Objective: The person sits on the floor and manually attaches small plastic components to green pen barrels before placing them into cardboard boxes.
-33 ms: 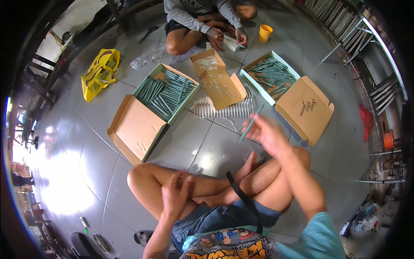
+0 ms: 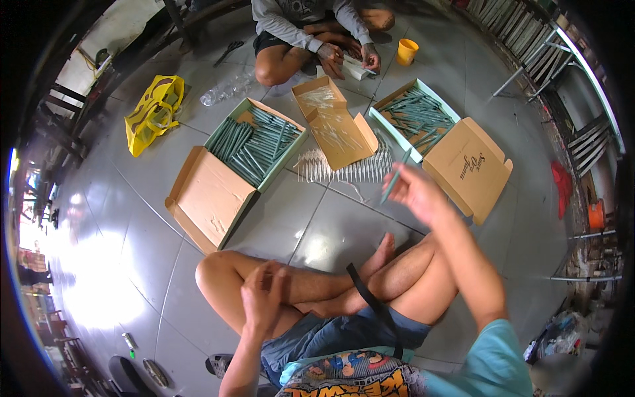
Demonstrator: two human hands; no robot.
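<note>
Between the right hand's [image 2: 422, 197] fingers: one slim green stick [image 2: 389, 188], pinched narrowly, tilted, above the tiled floor [image 2: 278, 225]. Ahead-left of those fingers: one row of clear slender pieces [image 2: 362, 171], beside one brown carton [image 2: 344, 156]. Ahead-right: one open box [image 2: 456, 188] of green sticks. Farther left: second such box [image 2: 208, 198]. Left hand [image 2: 262, 296]: fingers loosely curled, near the shin; contents cannot be told.
</note>
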